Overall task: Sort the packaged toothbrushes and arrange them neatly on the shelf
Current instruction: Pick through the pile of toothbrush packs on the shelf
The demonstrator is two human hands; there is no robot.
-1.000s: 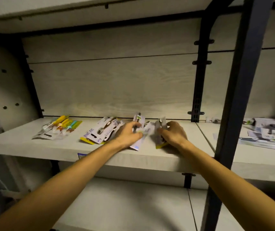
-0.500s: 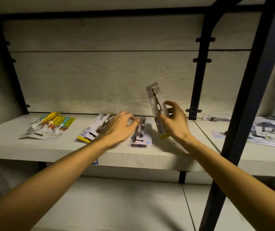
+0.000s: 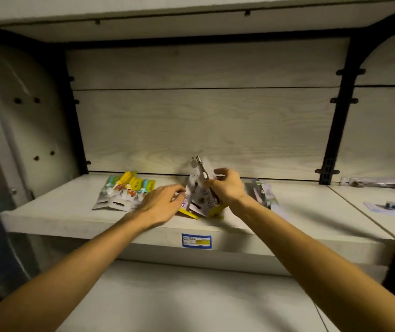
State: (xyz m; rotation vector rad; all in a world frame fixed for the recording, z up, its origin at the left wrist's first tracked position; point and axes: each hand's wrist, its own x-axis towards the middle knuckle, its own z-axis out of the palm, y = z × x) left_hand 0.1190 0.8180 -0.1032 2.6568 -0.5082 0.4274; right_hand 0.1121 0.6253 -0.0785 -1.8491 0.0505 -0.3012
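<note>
Carried leftward: white pack pinched in right hand; left hand relaxed (unsteadied stack risks toppling).

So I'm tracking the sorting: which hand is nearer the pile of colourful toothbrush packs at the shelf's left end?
Left. The left hand sits just right of the colourful packs; the right hand is farther right, holding a white pack.

Dim, yellowish light reaches my shelf from the front; the upper left of the frame sinks into shadow. My hands and the packets at centre are smeared with motion blur. Straight posts bow at the right edge.
</note>
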